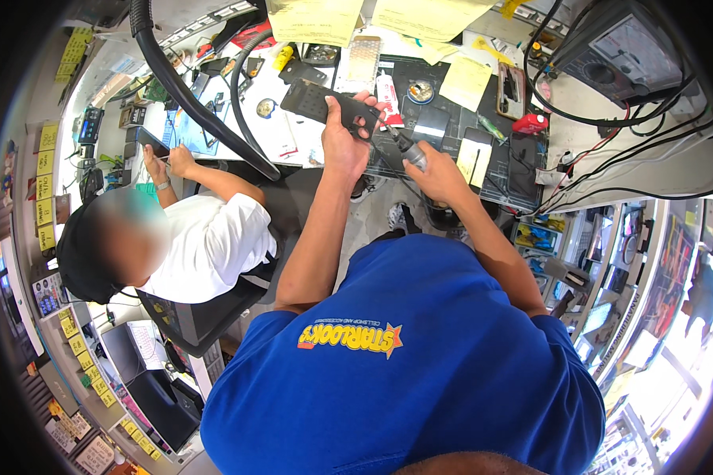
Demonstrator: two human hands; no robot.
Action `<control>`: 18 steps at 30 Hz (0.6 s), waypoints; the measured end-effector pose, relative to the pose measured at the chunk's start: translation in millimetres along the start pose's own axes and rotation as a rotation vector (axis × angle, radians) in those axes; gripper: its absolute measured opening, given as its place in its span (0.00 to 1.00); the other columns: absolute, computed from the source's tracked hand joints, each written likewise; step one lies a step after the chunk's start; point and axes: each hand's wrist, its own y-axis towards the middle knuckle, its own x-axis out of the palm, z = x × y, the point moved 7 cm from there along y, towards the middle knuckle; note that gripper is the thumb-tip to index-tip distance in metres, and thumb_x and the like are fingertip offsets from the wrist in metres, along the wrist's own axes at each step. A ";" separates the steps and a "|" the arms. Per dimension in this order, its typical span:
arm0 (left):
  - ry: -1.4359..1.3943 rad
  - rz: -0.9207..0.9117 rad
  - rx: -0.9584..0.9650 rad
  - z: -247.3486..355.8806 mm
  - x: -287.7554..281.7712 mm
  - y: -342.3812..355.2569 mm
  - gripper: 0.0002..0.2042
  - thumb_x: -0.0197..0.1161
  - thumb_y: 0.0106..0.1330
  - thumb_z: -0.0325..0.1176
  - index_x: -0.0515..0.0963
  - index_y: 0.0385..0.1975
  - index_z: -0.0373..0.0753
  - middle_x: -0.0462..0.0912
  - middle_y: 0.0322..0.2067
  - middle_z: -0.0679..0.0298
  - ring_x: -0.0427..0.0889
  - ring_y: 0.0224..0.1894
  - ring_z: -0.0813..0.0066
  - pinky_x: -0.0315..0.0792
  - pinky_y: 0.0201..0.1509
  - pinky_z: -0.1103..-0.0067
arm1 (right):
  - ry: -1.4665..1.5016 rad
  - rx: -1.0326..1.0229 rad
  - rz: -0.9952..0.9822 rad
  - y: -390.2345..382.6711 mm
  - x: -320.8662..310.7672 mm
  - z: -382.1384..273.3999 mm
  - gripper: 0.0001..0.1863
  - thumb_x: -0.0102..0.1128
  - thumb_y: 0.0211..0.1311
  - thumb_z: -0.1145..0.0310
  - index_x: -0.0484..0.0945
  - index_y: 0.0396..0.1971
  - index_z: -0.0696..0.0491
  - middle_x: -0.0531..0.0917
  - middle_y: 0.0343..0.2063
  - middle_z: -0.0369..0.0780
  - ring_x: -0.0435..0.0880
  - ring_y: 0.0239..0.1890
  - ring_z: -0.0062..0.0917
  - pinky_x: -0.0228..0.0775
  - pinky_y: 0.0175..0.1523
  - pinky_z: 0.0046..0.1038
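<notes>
My left hand (345, 142) grips a flat black phone housing (309, 101) with openings in it, held up over the bench. My right hand (430, 172) is closed round a grey cylindrical hand tool (413, 153), whose narrow tip points at the housing's right end; whether they touch I cannot tell. Behind them lie a white-and-red tube (390, 103) and a small round tin (422, 92) on the dark gridded work mat (503, 178). A yellow pad (471, 162) lies beside my right hand.
A seated co-worker (206, 233) at left holds a phone (152, 142). Black hoses (194, 111) arch over the bench. An analogue meter (622, 51) with dangling cables stands at right. Papers (463, 83) and small parts cover the worktop; a red bottle (531, 123) sits right.
</notes>
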 end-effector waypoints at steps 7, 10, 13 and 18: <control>0.112 -0.015 -0.049 8.4 0.1 -5.6 0.39 0.37 0.87 0.60 0.72 0.66 0.20 0.84 0.53 0.47 0.86 0.59 0.53 0.79 0.70 0.61 | -0.054 0.005 -0.002 -0.7 -2.3 2.7 0.25 0.64 0.70 0.50 0.79 0.55 0.54 0.90 0.37 0.58 0.90 0.43 0.57 0.80 0.51 0.52; 0.132 -0.025 -0.075 15.3 -0.8 -11.5 0.37 0.39 0.88 0.58 0.72 0.66 0.21 0.85 0.55 0.47 0.86 0.60 0.54 0.79 0.69 0.62 | -0.075 0.000 -0.014 -2.3 -4.6 -1.9 0.25 0.63 0.70 0.50 0.79 0.55 0.54 0.89 0.36 0.58 0.90 0.42 0.57 0.80 0.50 0.52; 0.147 -0.059 -0.104 23.5 2.0 -12.2 0.32 0.42 0.88 0.50 0.72 0.67 0.21 0.85 0.57 0.46 0.86 0.62 0.53 0.79 0.70 0.63 | -0.037 -0.009 -0.028 -3.4 -6.4 -2.6 0.25 0.64 0.70 0.50 0.79 0.56 0.54 0.89 0.36 0.58 0.89 0.41 0.57 0.80 0.49 0.52; 0.241 -0.127 -0.091 29.3 9.2 -16.1 0.24 0.47 0.84 0.36 0.73 0.67 0.21 0.85 0.59 0.44 0.85 0.64 0.53 0.78 0.71 0.64 | -0.071 -0.059 -0.007 -5.7 -14.1 -11.5 0.25 0.63 0.70 0.49 0.80 0.57 0.53 0.89 0.35 0.59 0.89 0.41 0.59 0.80 0.49 0.53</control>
